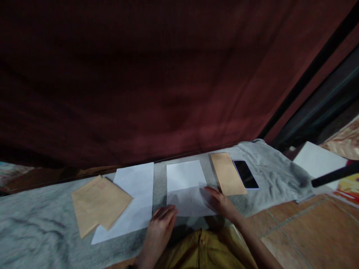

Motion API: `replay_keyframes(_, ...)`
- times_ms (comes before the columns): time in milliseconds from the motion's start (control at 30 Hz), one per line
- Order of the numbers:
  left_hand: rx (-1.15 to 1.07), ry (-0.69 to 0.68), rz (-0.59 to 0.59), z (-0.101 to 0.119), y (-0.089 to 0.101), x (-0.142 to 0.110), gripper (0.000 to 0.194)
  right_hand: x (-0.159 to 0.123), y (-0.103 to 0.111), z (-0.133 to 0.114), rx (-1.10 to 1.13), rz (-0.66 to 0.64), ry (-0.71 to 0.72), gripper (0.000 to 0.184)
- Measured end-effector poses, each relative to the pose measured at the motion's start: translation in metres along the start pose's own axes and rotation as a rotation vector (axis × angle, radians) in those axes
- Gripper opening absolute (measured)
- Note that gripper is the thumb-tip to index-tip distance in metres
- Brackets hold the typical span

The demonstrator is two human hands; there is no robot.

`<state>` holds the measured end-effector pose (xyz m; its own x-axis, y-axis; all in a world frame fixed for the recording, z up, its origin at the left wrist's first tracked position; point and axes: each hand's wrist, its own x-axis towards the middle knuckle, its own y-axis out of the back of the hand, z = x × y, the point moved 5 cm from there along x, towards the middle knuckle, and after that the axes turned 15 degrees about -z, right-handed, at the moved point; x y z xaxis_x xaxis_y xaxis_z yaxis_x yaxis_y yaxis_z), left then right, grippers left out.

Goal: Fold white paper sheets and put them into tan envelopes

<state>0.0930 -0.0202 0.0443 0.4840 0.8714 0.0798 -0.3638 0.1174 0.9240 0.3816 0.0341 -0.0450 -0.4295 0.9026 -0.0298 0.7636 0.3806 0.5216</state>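
Note:
A white sheet of paper [185, 175] lies in front of me, with a line across its middle and a darker lower part. At its lower left edge, my left hand [162, 223] rests with bent fingers, the fingertips touching the sheet. My right hand [220, 201] lies along the right edge, its fingers stretched out onto the paper; neither hand visibly grips it. Just right of the sheet is a long brown envelope [228, 173]. On the left, brown envelopes [101, 203] overlap a second white sheet [137, 194].
A grey cloth [36, 220] covers the low surface under everything. Beside the right envelope sits a dark-screened phone [246, 174]. A dark red curtain [168, 82] hangs behind. At right are a black pole [308, 71], a white flat item [319, 160] and tiled floor [316, 231].

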Motion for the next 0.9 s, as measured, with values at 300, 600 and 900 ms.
replay_keyframes(300,-0.627,0.251,0.098,-0.029,0.032,0.023,0.033,-0.003,0.01,-0.026,0.086,0.008,0.012,0.04)
replay_keyframes(600,-0.798,0.421,0.357,-0.061,0.001,0.058,0.054,0.026,-0.003,-0.02,-0.284,0.179,-0.156,0.025)
replay_keyframes(900,-0.769,0.482,0.294,-0.084,-0.044,0.042,0.077,0.03,-0.011,-0.019,-0.466,0.261,-0.211,0.026)
